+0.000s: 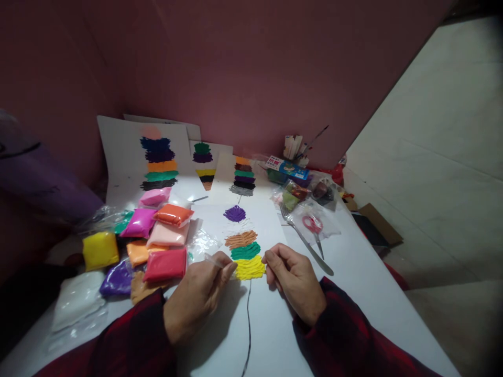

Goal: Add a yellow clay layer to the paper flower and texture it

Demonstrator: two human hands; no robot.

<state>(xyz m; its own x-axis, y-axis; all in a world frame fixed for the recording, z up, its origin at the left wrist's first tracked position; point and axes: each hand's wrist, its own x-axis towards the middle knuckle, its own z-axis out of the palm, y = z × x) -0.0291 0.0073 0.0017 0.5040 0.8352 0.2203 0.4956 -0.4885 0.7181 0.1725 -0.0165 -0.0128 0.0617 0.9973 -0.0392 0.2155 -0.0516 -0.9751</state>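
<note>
A white sheet [263, 214] lies before me, bearing strips of modelling clay in stacked bands. From the top come a purple clay patch [234, 213], a faint white band, a brown band [241, 239], a green band [245, 251] and a ridged yellow band [250, 267]. My left hand [200, 290] is closed at the yellow band's left edge, with a thin whitish stick [212, 259] between its fingers. At the right edge, my right hand [294, 277] pinches with thumb and forefinger; anything between them is too small to make out. A dark line [249, 324] runs down the sheet.
Several coloured clay packets [165, 263] are heaped at left. Finished-looking clay pictures [159, 167] lean at the back. To the right lie a fork [304, 238], red-handled scissors [313, 225] and bagged clay [291, 196]. A pen holder [293, 147] stands by the wall.
</note>
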